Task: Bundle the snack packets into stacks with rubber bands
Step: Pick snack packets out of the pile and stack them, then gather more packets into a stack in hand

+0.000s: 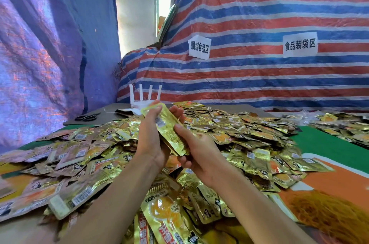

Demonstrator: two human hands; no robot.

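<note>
The step in hand looks like squaring a stack (169, 129) of gold packets before banding it. To do it well, I judge the edges should be knocked level between both palms; the foil looks slick, so a loose hold would let the packets fan out. One hand then has to clamp the middle alone while the other goes for a band; the band should sit across the middle, not near an end, or the packets may slide out.

The left hand (151, 137) grasps the stack's upper part, its fingers curled round it; the right hand (199, 151) grips the lower end, thumb laid on the top face. The stack is tilted, its far end toward 11 o'clock, held clear above the pile (249, 139) that spreads all round. The bands (329, 215), an orange heap, lie at 4 o'clock from the hands, well apart.
</note>
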